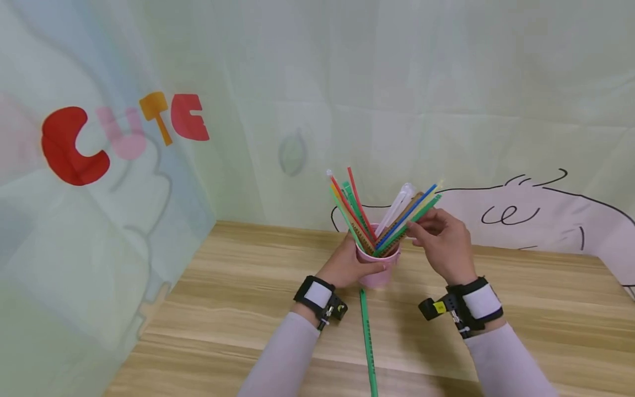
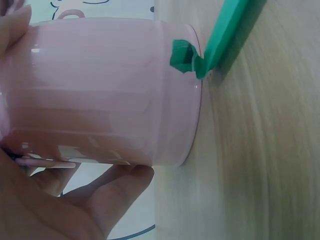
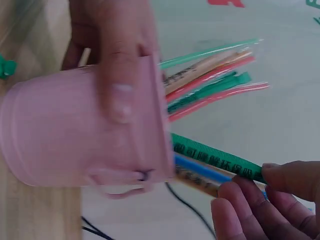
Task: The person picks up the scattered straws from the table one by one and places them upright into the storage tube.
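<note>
A small pink bucket (image 1: 375, 277) stands on the table, packed with wrapped drinking straws (image 1: 349, 212) that fan out above its rim. My left hand (image 1: 349, 264) grips the bucket from the left, its thumb across the front near the rim. At the right side, my right hand (image 1: 445, 242) pinches a green-wrapped straw (image 3: 215, 157) near its upper end; the straw's lower part is inside the bucket. Blue and brown straws lean beside that one. Another green-wrapped straw (image 1: 368, 344) lies on the table, its far end (image 2: 200, 62) crumpled close to the bucket's base.
The wooden table (image 1: 223, 309) meets a pale fabric backdrop (image 1: 421, 71) with line drawings behind the bucket. Coloured letters (image 1: 76, 146) mark the left side of the cloth. A small handle (image 3: 117, 190) sticks out from the bucket's side.
</note>
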Demonstrator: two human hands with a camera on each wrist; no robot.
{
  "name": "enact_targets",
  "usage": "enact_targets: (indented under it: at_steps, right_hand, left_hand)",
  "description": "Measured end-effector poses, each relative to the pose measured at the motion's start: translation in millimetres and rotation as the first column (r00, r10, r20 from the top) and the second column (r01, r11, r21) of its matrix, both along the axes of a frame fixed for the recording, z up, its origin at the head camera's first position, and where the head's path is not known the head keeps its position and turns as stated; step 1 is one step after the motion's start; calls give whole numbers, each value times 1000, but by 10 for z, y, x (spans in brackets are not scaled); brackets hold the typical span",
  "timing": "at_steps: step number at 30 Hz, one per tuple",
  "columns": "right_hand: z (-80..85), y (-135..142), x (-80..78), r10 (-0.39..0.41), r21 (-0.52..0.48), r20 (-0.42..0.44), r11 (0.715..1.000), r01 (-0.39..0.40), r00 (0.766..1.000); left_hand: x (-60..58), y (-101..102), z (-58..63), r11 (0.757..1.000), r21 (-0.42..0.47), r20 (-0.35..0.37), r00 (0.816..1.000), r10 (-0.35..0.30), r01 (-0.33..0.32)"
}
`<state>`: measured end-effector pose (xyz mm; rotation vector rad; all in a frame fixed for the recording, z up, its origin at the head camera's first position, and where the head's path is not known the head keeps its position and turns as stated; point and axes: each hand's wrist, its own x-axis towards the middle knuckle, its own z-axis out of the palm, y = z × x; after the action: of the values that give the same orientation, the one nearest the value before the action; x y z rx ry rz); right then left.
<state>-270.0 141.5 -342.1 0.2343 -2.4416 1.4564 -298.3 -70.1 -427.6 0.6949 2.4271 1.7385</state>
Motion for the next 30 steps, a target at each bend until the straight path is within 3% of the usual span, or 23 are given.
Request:
enact_targets:
  at_steps: [4, 11, 21, 26, 30]
  right_hand:
    - [-146, -21, -40, -36, 48, 70, 998, 33, 997]
    - [-275, -4, -54, -17, 101, 132, 995, 3, 991]
    - [-149, 104, 13, -5, 20, 183, 1000, 1, 983]
    - [-96, 106, 53, 37, 38, 245, 998, -47, 969]
    - [-153, 92, 58, 100, 37, 279, 993, -115, 955]
  left_hand:
    - [-2, 8, 7, 1000, 12, 2, 1000, -4, 4]
    - [-4, 23, 14, 1000, -1, -12, 1000, -12, 12]
    - [-3, 17, 6, 1000, -7, 15, 1000, -3, 3]
    - [0, 6, -7, 1000, -2, 30, 1000, 4, -4]
    - [-3, 0, -14, 1000, -4, 25, 1000, 5, -5]
